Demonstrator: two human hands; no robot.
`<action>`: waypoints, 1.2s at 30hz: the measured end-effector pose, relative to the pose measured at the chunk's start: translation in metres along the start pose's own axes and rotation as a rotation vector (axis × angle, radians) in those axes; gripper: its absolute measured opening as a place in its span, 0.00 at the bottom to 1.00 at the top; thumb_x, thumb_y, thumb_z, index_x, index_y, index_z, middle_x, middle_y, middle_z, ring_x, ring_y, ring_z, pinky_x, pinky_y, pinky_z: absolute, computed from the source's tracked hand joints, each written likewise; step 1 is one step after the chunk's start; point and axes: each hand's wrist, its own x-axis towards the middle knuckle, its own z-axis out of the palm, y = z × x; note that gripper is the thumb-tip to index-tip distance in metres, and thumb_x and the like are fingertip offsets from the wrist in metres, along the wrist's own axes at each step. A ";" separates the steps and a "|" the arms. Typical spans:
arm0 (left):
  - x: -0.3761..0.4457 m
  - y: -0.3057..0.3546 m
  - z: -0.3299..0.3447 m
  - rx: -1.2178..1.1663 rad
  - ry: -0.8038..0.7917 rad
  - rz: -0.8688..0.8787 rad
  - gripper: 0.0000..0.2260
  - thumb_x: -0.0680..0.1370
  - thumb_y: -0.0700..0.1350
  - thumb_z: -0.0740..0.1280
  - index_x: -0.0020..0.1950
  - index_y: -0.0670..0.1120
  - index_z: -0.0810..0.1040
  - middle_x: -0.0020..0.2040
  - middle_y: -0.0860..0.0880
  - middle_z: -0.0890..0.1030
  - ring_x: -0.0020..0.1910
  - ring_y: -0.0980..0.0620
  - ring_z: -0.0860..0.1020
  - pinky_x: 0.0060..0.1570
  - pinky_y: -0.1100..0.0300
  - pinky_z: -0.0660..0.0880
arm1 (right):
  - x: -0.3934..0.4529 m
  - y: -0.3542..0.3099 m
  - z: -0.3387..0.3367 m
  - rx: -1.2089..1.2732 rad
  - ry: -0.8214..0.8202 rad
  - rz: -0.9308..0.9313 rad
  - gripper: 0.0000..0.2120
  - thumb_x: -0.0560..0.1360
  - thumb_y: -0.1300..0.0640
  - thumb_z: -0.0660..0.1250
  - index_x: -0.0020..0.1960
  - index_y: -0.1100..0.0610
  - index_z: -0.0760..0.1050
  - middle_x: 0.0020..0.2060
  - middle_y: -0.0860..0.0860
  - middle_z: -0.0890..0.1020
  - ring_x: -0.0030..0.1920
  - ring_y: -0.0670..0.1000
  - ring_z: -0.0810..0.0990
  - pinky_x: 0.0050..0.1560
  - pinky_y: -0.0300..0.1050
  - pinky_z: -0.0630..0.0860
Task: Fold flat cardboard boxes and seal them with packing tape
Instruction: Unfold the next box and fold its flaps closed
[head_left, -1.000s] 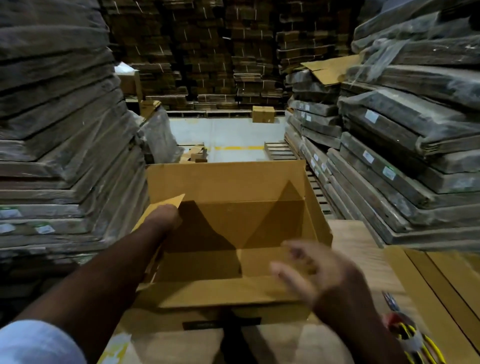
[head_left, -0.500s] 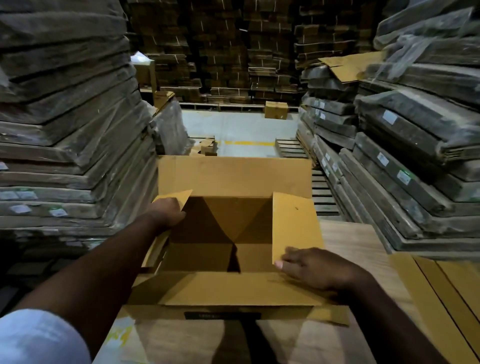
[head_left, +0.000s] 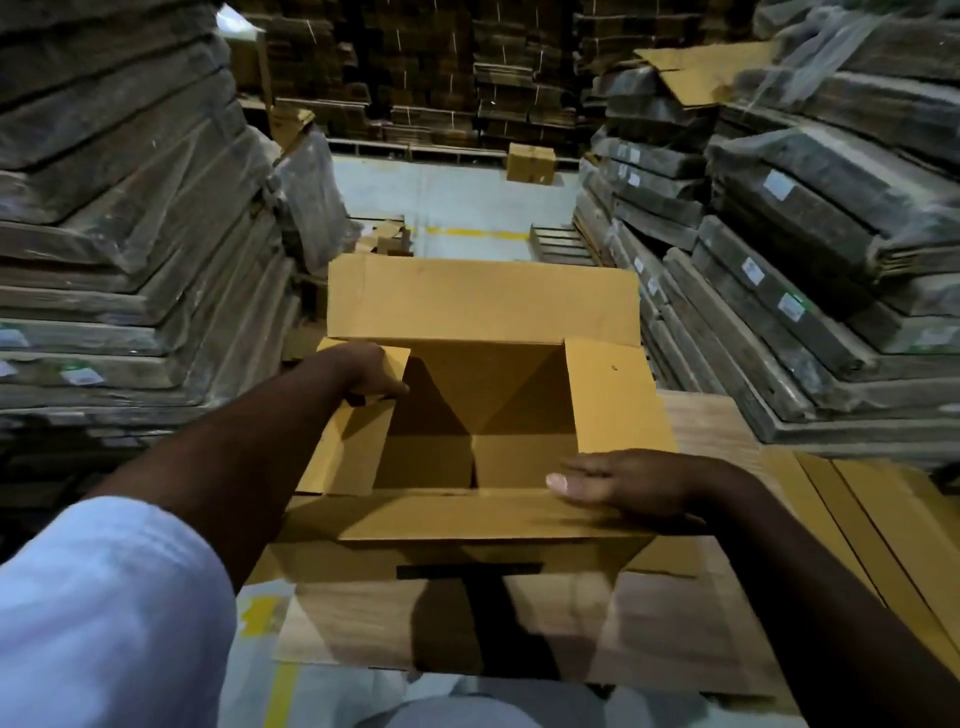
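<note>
The cardboard box is sitting open at frame centre; your left hand is gripping its left flap to fold it inward, while your right hand is pressing flat-fingered on the near flap (steadying it, probably).

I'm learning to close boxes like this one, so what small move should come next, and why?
Probably fold both side flaps down flat. The left hand grips the left flap, already tilted inward, while the right hand rests where the right flap meets the near flap; the box is open, far flap upright.
</note>
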 end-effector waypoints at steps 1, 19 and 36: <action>0.002 -0.003 -0.001 0.024 0.016 0.023 0.27 0.76 0.63 0.74 0.65 0.45 0.77 0.52 0.47 0.79 0.43 0.50 0.81 0.33 0.57 0.79 | -0.004 -0.008 0.000 -0.025 -0.060 -0.047 0.58 0.58 0.11 0.60 0.82 0.34 0.57 0.83 0.44 0.60 0.80 0.51 0.63 0.79 0.56 0.62; 0.039 -0.005 -0.067 -0.271 0.374 0.441 0.29 0.79 0.46 0.74 0.78 0.46 0.69 0.73 0.43 0.75 0.63 0.46 0.78 0.53 0.53 0.79 | 0.047 -0.034 0.012 -0.446 0.860 -0.088 0.29 0.74 0.20 0.51 0.41 0.44 0.70 0.38 0.39 0.76 0.39 0.44 0.74 0.41 0.45 0.64; 0.083 0.083 -0.054 -0.005 0.286 0.377 0.45 0.76 0.58 0.75 0.85 0.48 0.53 0.85 0.48 0.52 0.83 0.42 0.52 0.78 0.37 0.58 | 0.141 0.084 -0.027 -0.073 0.702 -0.105 0.39 0.70 0.16 0.54 0.56 0.44 0.85 0.48 0.37 0.85 0.47 0.40 0.80 0.51 0.44 0.79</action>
